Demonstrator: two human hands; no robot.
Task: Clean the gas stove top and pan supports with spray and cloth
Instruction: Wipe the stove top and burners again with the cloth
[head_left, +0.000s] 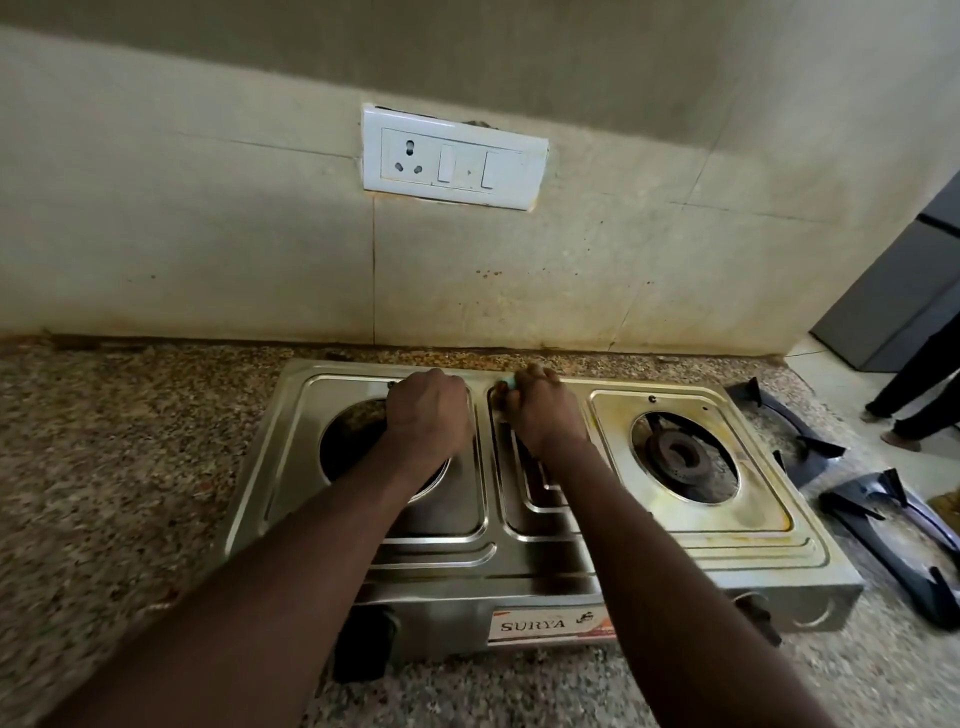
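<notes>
A steel two-burner gas stove (727, 540) sits on the granite counter, its pan supports taken off. My left hand (428, 410) rests as a fist on the stove top at the far edge of the left burner opening. My right hand (540, 408) is closed on a small green scrubbing cloth (511, 383), pressed against the far end of the middle panel. Only a corner of the cloth shows past my fingers. The right burner (683, 457) is exposed, ringed by yellowish stains. Two dark pan supports (800, 431) (893, 535) lie on the counter right of the stove.
A white socket and switch plate (452, 156) is on the tiled wall behind the stove. Speckled granite counter (130, 467) extends left. A person's legs (914, 395) stand on the floor at far right beside a grey cabinet (904, 291). Black stove knobs (363, 644) face me.
</notes>
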